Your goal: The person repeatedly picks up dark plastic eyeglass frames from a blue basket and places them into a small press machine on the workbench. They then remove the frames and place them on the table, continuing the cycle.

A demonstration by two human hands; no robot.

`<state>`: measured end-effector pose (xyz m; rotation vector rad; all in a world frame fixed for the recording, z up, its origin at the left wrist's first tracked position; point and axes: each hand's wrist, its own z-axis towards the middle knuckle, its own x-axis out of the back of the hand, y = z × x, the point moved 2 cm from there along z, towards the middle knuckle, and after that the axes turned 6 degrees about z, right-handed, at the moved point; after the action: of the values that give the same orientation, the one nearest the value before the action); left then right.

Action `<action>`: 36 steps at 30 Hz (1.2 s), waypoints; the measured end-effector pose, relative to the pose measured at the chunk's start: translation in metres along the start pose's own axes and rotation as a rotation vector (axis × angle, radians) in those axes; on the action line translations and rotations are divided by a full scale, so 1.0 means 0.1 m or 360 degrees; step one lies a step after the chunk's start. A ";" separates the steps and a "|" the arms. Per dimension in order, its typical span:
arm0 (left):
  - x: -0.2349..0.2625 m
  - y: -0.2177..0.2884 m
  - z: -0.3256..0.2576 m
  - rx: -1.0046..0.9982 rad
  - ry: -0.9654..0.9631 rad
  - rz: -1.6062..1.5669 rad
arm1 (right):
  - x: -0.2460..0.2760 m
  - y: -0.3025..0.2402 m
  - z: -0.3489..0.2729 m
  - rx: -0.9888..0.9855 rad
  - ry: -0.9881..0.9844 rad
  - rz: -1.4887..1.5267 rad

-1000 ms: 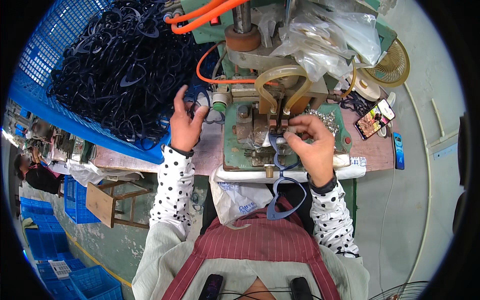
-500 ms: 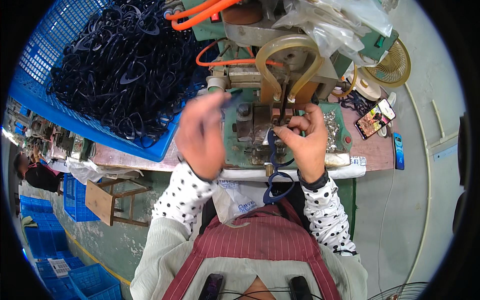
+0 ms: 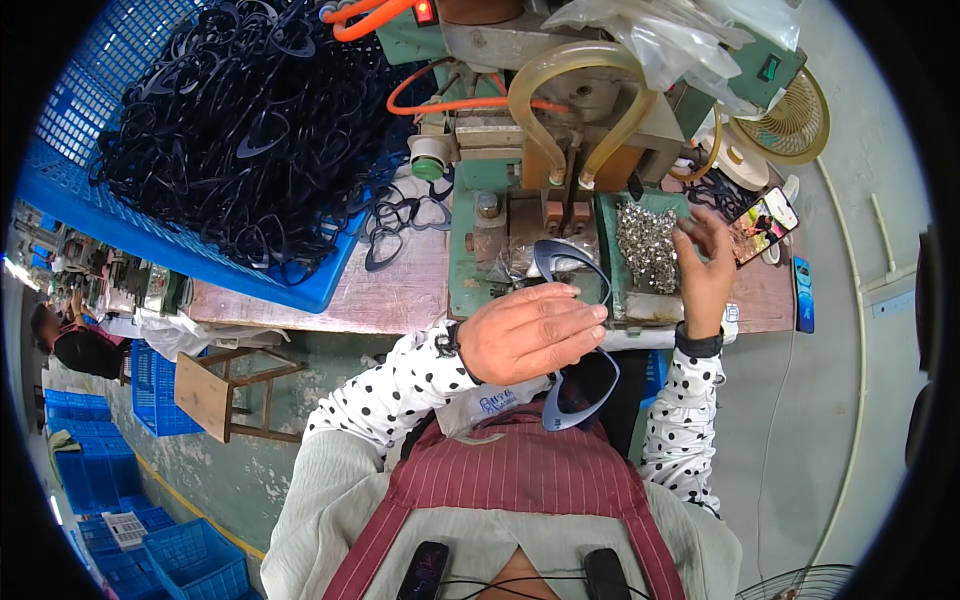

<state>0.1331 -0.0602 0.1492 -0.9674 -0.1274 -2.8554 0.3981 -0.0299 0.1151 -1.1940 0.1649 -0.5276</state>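
at the green press (image 3: 520, 190), left hand (image 3: 530, 330) pinching blue eyeglass frame (image 3: 580, 330), right hand (image 3: 705, 270) fingers curled over small metal parts (image 3: 645, 245)

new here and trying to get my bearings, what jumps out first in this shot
The big blue crate at upper left, heaped with black eyeglass frames, grabs the eye first. Next is the green bench machine at top centre, with orange hoses looping over it. In front of it, the left hand holds a dark blue eyeglass frame, while the right hand reaches into a tray of small shiny metal parts.
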 end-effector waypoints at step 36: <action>0.31 -2.07 -2.28 0.2258 -0.0326 0.2162 | -0.02 0.52 -0.26 0.0189 0.0288 -0.0503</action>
<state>-0.0583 0.1143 -0.0207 -0.5327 -0.8937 -0.9381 0.4023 -0.0371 0.0579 -1.0606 0.0973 -0.9118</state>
